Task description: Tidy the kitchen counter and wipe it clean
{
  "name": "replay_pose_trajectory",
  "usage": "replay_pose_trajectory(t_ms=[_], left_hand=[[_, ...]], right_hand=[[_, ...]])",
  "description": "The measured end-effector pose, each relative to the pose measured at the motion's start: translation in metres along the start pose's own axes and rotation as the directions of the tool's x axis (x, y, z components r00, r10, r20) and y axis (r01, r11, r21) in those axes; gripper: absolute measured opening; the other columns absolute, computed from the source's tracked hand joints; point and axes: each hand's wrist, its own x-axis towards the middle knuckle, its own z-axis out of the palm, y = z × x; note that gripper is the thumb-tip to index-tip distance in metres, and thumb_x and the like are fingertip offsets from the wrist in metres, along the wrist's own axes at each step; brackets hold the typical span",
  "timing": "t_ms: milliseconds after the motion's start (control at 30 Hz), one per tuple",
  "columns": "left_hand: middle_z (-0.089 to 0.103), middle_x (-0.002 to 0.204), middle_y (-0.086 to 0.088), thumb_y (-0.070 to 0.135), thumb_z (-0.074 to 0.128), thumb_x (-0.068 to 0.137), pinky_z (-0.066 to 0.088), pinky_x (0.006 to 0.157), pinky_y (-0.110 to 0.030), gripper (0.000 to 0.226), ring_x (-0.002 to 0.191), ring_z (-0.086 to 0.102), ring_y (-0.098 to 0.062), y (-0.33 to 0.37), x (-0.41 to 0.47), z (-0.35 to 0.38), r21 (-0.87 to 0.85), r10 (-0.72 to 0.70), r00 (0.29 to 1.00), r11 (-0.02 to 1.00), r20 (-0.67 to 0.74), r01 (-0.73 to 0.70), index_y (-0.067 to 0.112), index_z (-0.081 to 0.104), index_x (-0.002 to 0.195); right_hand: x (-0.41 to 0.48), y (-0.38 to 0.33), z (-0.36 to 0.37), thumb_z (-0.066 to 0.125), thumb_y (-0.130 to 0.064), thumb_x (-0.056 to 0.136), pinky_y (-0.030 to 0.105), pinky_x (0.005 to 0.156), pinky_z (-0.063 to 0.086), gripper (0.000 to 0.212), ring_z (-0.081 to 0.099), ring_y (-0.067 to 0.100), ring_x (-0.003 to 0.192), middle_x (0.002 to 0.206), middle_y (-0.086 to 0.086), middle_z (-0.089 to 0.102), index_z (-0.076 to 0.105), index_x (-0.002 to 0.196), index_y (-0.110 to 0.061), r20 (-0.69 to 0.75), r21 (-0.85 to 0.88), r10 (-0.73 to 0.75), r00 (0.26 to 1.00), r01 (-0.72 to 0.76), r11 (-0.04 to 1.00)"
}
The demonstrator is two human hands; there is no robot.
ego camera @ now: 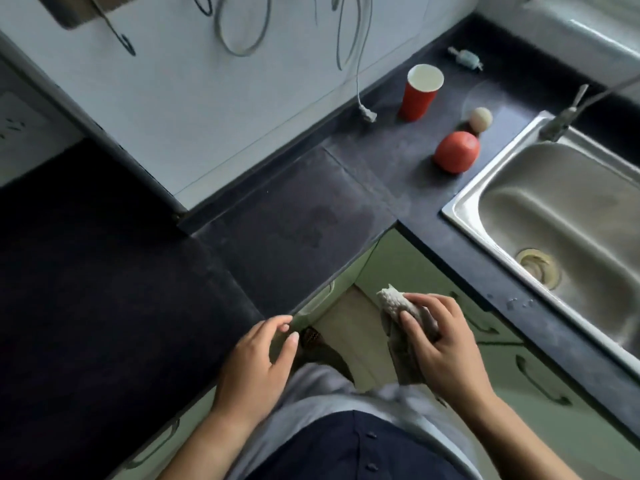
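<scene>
The dark worktop (pixel 294 220) bends in an L shape beyond your fingers and off to their left. The shiny sink (pixel 460 206) is set in it, to the right of your right fingers and further away.

Your left hand (pixel 256 362) holds nothing. Its fingers (pixel 277 323) are loosely bent, with the tips right at the front edge of the worktop. It is hard to tell if they touch it.

Your right hand (pixel 446 344) is out in front of the worktop. Its fingers (pixel 426 299) curl round a grey cloth (pixel 393 301) and grip it. One bumpy pale end of the cloth sticks out past the fingertips. The rest hangs down under the palm.

Far beyond your right fingers, a red cup (pixel 419 95) stands upright. A round red thing (pixel 456 152) lies closer to your fingers than the cup, near the sink. A small pale ball (pixel 480 120) sits just behind it. A white plug (pixel 367 114) hangs on a cord left of the cup.
</scene>
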Motion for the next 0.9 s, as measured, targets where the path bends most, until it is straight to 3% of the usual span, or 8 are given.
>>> replay_pose_trajectory(t_ms=[100, 200, 367, 467, 633, 700, 800, 900], left_hand=[[0.062, 0.109, 0.012, 0.036, 0.052, 0.09, 0.045, 0.084, -0.024, 0.033, 0.102, 0.057, -0.006, 0.002, 0.041, -0.008, 0.014, -0.02, 0.999, 1.0, -0.038, 0.02, 0.023, 0.06, 0.119], [0.062, 0.113, 0.01, 0.039, 0.048, 0.09, 0.049, 0.084, -0.031, 0.035, 0.103, 0.057, -0.01, 0.002, 0.074, -0.015, 0.054, -0.054, 0.997, 0.997, -0.061, 0.057, 0.023, 0.058, 0.12], [0.059, 0.124, 0.003, 0.04, 0.046, 0.092, 0.046, 0.091, -0.038, 0.038, 0.111, 0.055, -0.018, -0.001, 0.108, -0.019, 0.186, -0.143, 0.986, 0.97, -0.084, 0.156, 0.02, 0.056, 0.123], [0.049, 0.136, -0.001, 0.042, 0.047, 0.092, 0.042, 0.1, -0.038, 0.044, 0.125, 0.045, -0.021, -0.004, 0.118, -0.01, 0.276, -0.211, 0.971, 0.932, -0.111, 0.234, 0.019, 0.051, 0.129], [0.024, 0.154, -0.004, 0.048, 0.04, 0.092, 0.035, 0.105, -0.039, 0.058, 0.14, 0.023, -0.024, -0.008, 0.124, 0.018, 0.409, -0.383, 0.914, 0.819, -0.133, 0.403, 0.022, 0.03, 0.143], [0.018, 0.156, -0.004, 0.048, 0.038, 0.092, 0.034, 0.106, -0.04, 0.061, 0.141, 0.02, -0.026, -0.009, 0.125, 0.027, 0.423, -0.437, 0.89, 0.787, -0.131, 0.449, 0.023, 0.024, 0.146], [0.012, 0.157, -0.004, 0.047, 0.04, 0.092, 0.033, 0.107, -0.042, 0.063, 0.142, 0.016, -0.027, -0.009, 0.126, 0.035, 0.39, -0.486, 0.862, 0.773, -0.145, 0.501, 0.024, 0.019, 0.147], [0.014, 0.157, -0.003, 0.046, 0.042, 0.092, 0.033, 0.107, -0.043, 0.061, 0.142, 0.017, -0.026, -0.009, 0.126, 0.035, 0.341, -0.492, 0.855, 0.786, -0.161, 0.516, 0.024, 0.022, 0.146]], right_hand=[[0.06, -0.026, 0.006, 0.059, -0.034, 0.085, 0.004, 0.083, 0.033, 0.022, 0.051, 0.001, 0.098, 0.106, -0.006, 0.053, 0.063, 0.106, -0.029, 0.046, -0.01, -0.098, 0.994, 0.099, 0.995], [0.114, -0.052, 0.018, 0.063, -0.026, 0.085, 0.018, 0.088, 0.038, 0.023, 0.054, 0.012, 0.097, 0.105, 0.001, 0.055, 0.064, 0.108, -0.021, 0.105, -0.033, -0.216, 0.971, 0.22, 0.975], [0.178, -0.08, 0.046, 0.064, -0.028, 0.085, 0.025, 0.084, 0.04, 0.026, 0.053, 0.018, 0.099, 0.11, 0.0, 0.054, 0.063, 0.11, -0.024, 0.233, -0.069, -0.295, 0.927, 0.318, 0.946], [0.209, -0.091, 0.065, 0.062, -0.032, 0.085, 0.033, 0.083, 0.045, 0.028, 0.052, 0.021, 0.101, 0.114, -0.001, 0.053, 0.061, 0.112, -0.027, 0.373, -0.09, -0.357, 0.856, 0.416, 0.905], [0.248, -0.1, 0.099, 0.06, -0.034, 0.086, 0.032, 0.073, 0.046, 0.029, 0.048, 0.024, 0.103, 0.116, 0.001, 0.05, 0.058, 0.114, -0.028, 0.518, -0.072, -0.439, 0.734, 0.549, 0.833], [0.258, -0.099, 0.113, 0.058, -0.033, 0.087, 0.034, 0.073, 0.046, 0.033, 0.046, 0.026, 0.107, 0.122, 0.002, 0.048, 0.055, 0.119, -0.028, 0.578, -0.09, -0.44, 0.687, 0.589, 0.803], [0.265, -0.099, 0.128, 0.055, -0.03, 0.087, 0.045, 0.086, 0.045, 0.046, 0.04, 0.033, 0.116, 0.137, 0.004, 0.036, 0.041, 0.131, -0.027, 0.741, -0.213, -0.287, 0.607, 0.618, 0.757], [0.263, -0.095, 0.126, 0.054, -0.032, 0.086, 0.052, 0.092, 0.042, 0.054, 0.038, 0.035, 0.119, 0.143, 0.004, 0.03, 0.033, 0.136, -0.028, 0.763, -0.241, -0.265, 0.59, 0.639, 0.73]])
